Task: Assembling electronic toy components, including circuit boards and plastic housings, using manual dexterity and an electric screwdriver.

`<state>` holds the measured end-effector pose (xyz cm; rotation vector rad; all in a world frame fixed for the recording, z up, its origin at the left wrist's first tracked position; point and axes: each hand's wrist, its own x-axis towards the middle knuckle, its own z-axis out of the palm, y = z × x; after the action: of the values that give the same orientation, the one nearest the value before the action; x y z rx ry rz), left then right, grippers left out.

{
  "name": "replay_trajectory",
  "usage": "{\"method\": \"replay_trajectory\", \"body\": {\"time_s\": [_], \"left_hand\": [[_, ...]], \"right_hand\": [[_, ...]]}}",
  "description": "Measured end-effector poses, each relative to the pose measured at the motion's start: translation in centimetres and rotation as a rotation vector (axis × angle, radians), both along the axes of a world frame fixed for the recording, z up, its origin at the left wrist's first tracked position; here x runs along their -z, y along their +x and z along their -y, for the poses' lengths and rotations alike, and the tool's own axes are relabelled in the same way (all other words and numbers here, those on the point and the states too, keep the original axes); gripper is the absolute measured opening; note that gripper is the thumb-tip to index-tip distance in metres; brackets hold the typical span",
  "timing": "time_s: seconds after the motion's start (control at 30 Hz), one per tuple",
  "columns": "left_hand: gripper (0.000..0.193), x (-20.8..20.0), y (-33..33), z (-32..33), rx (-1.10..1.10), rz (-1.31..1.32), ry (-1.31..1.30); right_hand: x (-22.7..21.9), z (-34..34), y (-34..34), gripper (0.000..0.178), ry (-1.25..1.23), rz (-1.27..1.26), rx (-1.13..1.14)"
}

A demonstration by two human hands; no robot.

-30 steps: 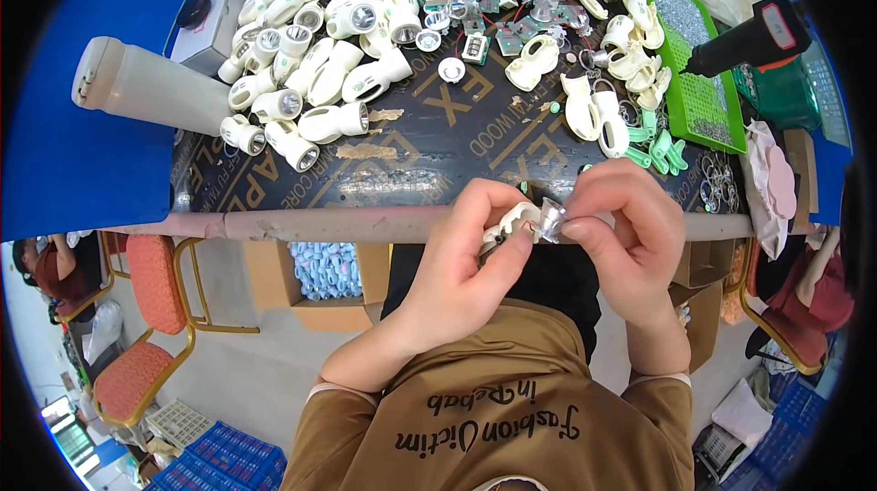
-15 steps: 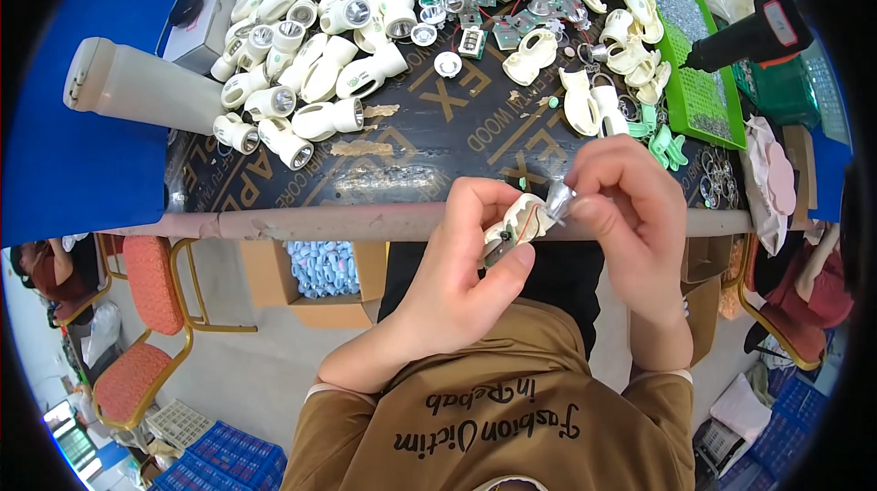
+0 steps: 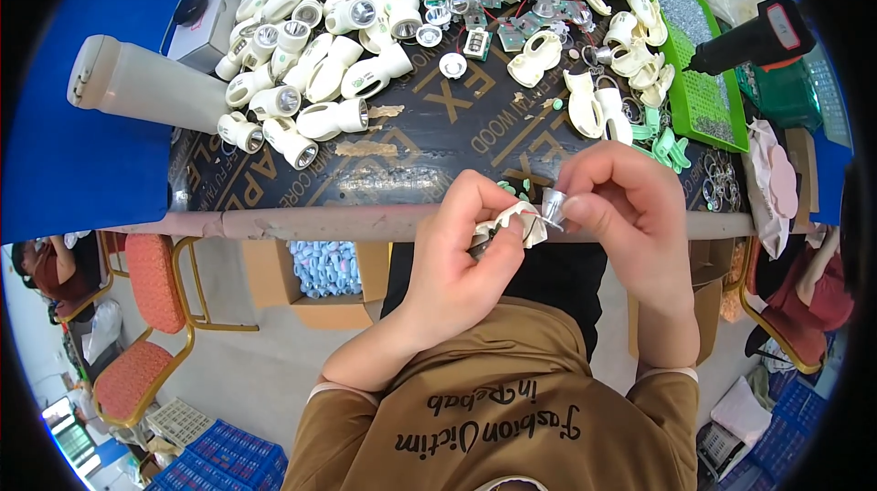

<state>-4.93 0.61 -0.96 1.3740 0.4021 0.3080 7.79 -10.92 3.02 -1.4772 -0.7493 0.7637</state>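
My left hand (image 3: pixel 470 249) is closed round a cream flashlight shell half (image 3: pixel 530 224), its open inside partly showing between thumb and fingers. Between the thumb and fingertips of my right hand (image 3: pixel 621 212) is a clear, shiny reflector cup (image 3: pixel 553 206), tilted just off the shell's end. A thin wire runs between the two parts. Both hands are over the table's near edge. Small green pieces (image 3: pixel 508 188) lie on the table just beyond my left fingertips. What sits deeper in the shell is hidden by my thumb.
Assembled cream flashlights (image 3: pixel 333 119) pile up at the left beside a tall white container (image 3: pixel 137 80). Circuit boards with reflectors (image 3: pixel 475 42) lie at the back. Loose shell halves (image 3: pixel 585 105) are on the right, near a green tray (image 3: pixel 676 112) of screws and a black power screwdriver (image 3: pixel 754 34).
My left hand has drawn slightly left and turned the shell, covering more of its inside. The reflector is more upright in my right fingers.
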Motion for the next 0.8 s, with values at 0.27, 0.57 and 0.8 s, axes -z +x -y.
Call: {"method": "replay_trajectory", "body": {"time_s": [0.27,0.57,0.8], "left_hand": [[0.014,0.1,-0.1,-0.1,0.034,0.147,-0.125],[0.015,0.4,-0.1,-0.2,0.035,0.117,0.044],[0.014,0.1,0.1,0.0,0.013,0.122,0.028]], "right_hand": [[-0.3,-0.2,0.5,0.008,-0.123,0.238,0.108],[-0.4,-0.2,1.0,0.014,-0.068,-0.116,0.052],[0.1,-0.3,1.6,0.01,0.007,0.356,0.037]]}}
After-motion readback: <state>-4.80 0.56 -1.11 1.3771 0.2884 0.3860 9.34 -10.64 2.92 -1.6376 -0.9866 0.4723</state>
